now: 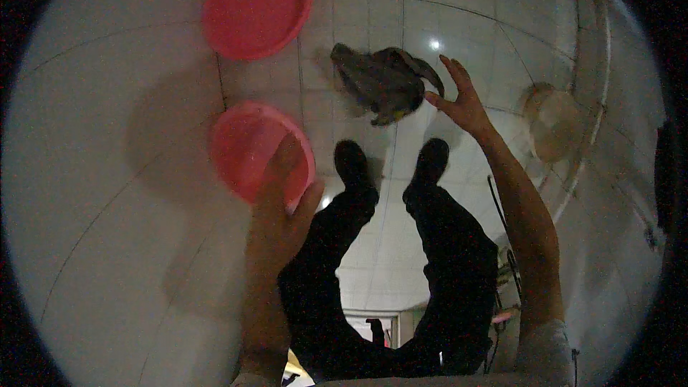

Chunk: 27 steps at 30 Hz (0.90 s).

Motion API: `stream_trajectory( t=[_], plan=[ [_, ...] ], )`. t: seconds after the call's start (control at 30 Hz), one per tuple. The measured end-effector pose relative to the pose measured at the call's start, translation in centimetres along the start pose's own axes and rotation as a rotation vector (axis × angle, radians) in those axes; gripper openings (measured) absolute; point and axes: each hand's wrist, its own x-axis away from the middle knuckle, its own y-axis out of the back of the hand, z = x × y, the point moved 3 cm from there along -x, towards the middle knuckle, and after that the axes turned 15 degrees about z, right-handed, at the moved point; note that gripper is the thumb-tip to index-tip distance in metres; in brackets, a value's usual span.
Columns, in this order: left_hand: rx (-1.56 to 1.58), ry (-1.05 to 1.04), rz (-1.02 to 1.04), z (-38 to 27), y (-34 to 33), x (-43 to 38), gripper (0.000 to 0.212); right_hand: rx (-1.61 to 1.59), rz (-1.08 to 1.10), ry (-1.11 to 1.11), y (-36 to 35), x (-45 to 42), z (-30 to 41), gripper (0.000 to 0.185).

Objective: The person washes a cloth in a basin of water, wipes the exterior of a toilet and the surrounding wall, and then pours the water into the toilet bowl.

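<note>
A pink plastic basin (pixel 231 150) is on the left, tilted, with my left hand (pixel 287 183) at its near rim. The fingers lie over the inside of the basin and the thumb is outside, with the rim between them; the hand is a little blurred. Ahead of my feet is a crumpled dark cloth item (pixel 381 80), greyish brown with a small yellow spot. Whether it lies flat on the floor or hangs just above it, I cannot tell. Just right of the cloth, my right hand (pixel 465 105) has its fingers spread and holds nothing; the thumb tip is close to the cloth's edge.
Another basin, red-pink (pixel 258 8), stands farther off at the left on the pale tiled floor (pixel 371 258). My dark shoes (pixel 352 164) are planted apart. A pale yellowish rounded object (pixel 553 123) is at the right by the wall. A thin dark rod (pixel 499 207) shows beside my right forearm.
</note>
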Motion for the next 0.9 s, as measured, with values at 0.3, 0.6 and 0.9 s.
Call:
stream_trajectory(
  t=[0.3,0.6,0.9],
  plan=[
    [-0.471,-0.090,-0.071,-1.7,-1.0,-2.8,0.055,0.847,-0.204,0.180,-11.7,-14.6,-9.5,0.074],
    [-0.596,-0.042,0.045,-1.9,-2.9,-10.4,0.057,1.001,-0.107,0.858,-4.4,-30.2,-4.2,0.051],
    [-0.676,0.012,0.084,-4.3,-3.9,-10.3,0.058,1.049,-0.888,0.234,18.1,-30.3,-7.5,0.042]
  ],
)
